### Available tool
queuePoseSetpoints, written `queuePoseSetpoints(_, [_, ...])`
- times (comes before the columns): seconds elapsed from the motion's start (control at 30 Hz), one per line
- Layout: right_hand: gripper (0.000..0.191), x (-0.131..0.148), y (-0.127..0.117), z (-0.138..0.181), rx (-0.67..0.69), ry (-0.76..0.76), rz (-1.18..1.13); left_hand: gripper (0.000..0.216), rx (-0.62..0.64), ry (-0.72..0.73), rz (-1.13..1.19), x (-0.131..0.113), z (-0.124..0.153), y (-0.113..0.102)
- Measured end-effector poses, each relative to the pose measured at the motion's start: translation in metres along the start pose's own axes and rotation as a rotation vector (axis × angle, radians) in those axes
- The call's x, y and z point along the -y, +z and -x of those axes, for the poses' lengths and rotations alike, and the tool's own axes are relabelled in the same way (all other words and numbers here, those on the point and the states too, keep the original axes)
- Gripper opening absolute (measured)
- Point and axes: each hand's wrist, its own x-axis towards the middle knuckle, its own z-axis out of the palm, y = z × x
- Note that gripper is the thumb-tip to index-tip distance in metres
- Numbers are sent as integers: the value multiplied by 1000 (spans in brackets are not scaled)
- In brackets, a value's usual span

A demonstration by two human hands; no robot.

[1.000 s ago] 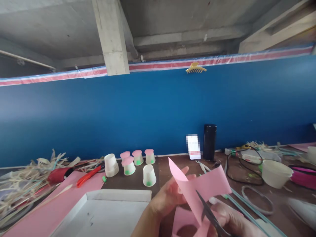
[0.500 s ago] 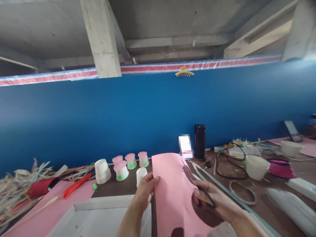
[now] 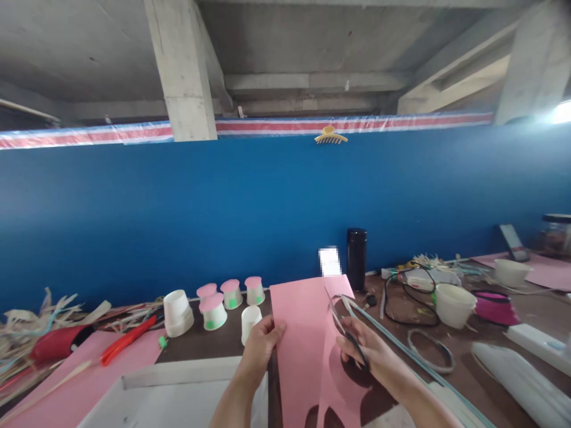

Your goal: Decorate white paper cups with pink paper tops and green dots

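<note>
A pink paper sheet with round holes cut from its lower part stands upright in front of me. My left hand pinches its left edge. My right hand grips black-handled scissors, whose open blades bite into the sheet's right edge. Just behind the sheet, several upturned white paper cups with pink tops and green marks stand on the brown table.
A white shallow tray lies at the bottom left beside pink sheets, red pliers and dried straw. A black flask, cables, white bowls and a pink roll stand to the right. A blue partition closes off the back.
The sheet went from bent over my hand to held flat and upright. The scissors moved from below the paper up to its right edge, and my view shifted right.
</note>
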Motion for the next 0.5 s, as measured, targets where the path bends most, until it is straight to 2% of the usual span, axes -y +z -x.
queuePoseSetpoints(0.17, [51, -15, 1, -6, -52, -27, -18, 41, -10, -14, 66, -2, 2, 5])
queuePoseSetpoints(0.3, [45, -19, -1, -9, -117, -58, 76, 42, 0, -52, 160, -5, 3, 7])
queuePoseSetpoints(0.5, [42, -20, -2, -10, -118, -53, 135, 44, -31, -66, 223, -5, 1, 9])
